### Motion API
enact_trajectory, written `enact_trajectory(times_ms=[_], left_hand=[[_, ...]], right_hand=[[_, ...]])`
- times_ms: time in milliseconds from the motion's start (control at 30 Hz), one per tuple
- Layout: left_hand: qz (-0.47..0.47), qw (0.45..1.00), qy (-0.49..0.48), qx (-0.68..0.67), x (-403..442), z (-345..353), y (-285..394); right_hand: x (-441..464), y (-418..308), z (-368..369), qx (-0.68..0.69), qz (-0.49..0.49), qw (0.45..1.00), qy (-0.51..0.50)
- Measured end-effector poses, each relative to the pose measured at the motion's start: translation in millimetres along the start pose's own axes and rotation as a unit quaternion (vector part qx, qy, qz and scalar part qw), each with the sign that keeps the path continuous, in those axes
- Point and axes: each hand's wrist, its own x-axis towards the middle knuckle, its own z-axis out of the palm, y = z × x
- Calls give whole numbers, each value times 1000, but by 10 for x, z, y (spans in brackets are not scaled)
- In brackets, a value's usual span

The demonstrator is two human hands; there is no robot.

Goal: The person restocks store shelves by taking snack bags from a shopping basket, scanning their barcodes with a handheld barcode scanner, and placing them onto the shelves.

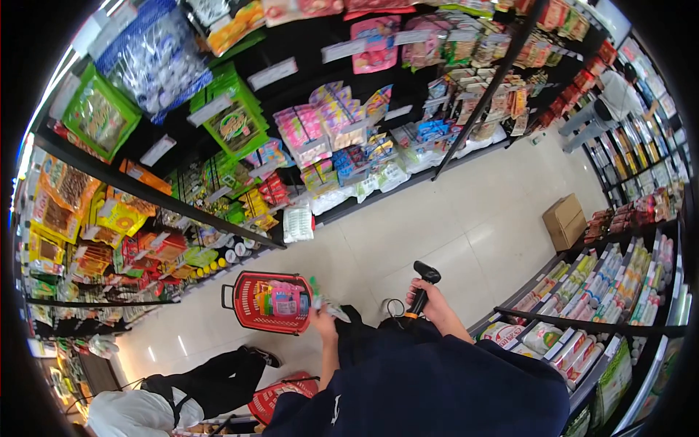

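The step in hand looks to be the handling of a packet beside a basket, with a scanner held at the ready. For the next move, a steady grip on both things would be called for.

At the far left, bright snack bags (65, 178) are hung on racks. At the near left, a person in a white top (145, 411) is seen, and a second red basket (266, 400) is seen just to the right of the black trousers. A little farther off, the red shopping basket (246, 298) is seen against pale floor tiles, and a pink packet (285, 298) is held inside it with other small packs. By its right edge, a clear packet (336, 312) seems to be held in the left hand (321, 321); the fingertips are mostly hidden, so how tight they are cannot be told. Farther right, the handle of the black hand scanner (427, 272) is gripped in the right hand (435, 302), with the fingers wrapped around it. At the far right, a brown cardboard box (564, 222) is seen beside stocked shelves.
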Motion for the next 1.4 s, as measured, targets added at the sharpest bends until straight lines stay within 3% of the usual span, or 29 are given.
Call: enact_trajectory(times_ms=[67, 133, 233, 300, 333, 367, 400, 467, 533, 600, 800, 967, 1200, 1267, 1400], left_hand=[[155, 969, -96, 169, -96, 381, 12], [150, 934, -177, 271, -650, 901, 722], [152, 920, -254, 259, -1142, 1333, 1065], [433, 792, -348, 254, -1555, 1558, 1477], [431, 791, -350, 257, -1611, 1614, 1537], [512, 716, -349, 321, -1641, 1627, 1588], [581, 630, -345, 381, -1658, 1628, 1614], [622, 617, -297, 380, -1635, 1681, 1580], [621, 668, -249, 327, -1600, 1773, 1519], [627, 665, -248, 321, -1629, 1834, 1640], [642, 618, -294, 344, -1567, 1961, 1740], [608, 632, -329, 351, -1558, 2035, 1753], [491, 699, -413, 316, -1526, 2215, 1713], [431, 729, -443, 295, -1474, 2283, 1675], [407, 776, -409, 254, -1474, 2574, 1700]], right_hand=[[-71, -117, -155, -4, -49, 999, 25], [-70, -173, -338, 6, -66, 998, 2], [-80, -315, -432, 76, -62, 995, 18], [-245, -487, -352, 104, -89, 990, -36], [-290, -526, -380, 117, -99, 986, -68], [-185, -437, -521, 160, -187, 963, -108], [-200, -542, -506, 148, -190, 962, -130], [-340, -676, -496, 204, -216, 947, -119], [-465, -769, -653, 172, -248, 919, -253], [-733, -842, -597, 182, -232, 941, -169], [-1047, -978, -665, 182, -238, 930, -214], [-1050, -982, -656, 177, -254, 941, -137], [-922, -945, -716, 229, -269, 925, -140], [-967, -1027, -625, 211, -294, 929, -76], [-959, -1216, -594, 206, -336, 917, -62]])
